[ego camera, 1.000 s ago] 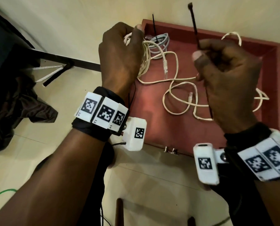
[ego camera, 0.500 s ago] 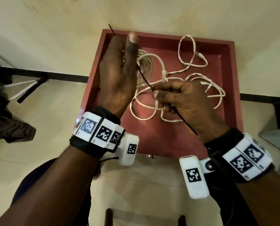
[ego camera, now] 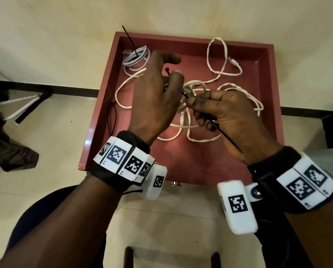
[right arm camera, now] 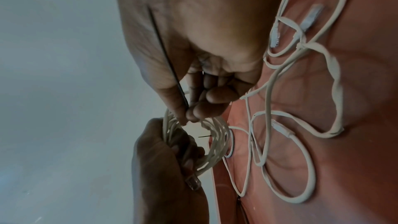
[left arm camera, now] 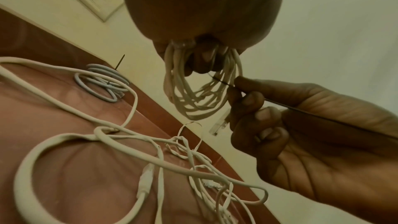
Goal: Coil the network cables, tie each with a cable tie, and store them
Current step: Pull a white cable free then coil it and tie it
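since a moment ago my right hand (ego camera: 231, 120) has pushed the pinched cable tie (left arm camera: 224, 83) through the white coil (left arm camera: 200, 89) gripped in my left hand (ego camera: 154, 99).

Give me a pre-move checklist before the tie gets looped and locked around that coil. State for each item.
1. Coil gathered in left hand: ok.
2. Black cable tie pinched by right hand: ok.
3. Tie passed through the coil: ok, by the head view.
4. Tip fed into tie head: not ok, not yet.
5. Coil's plug tucked in: not ok, it dangles.
6. Red tray ready below, grey tied coil already inside: ok.
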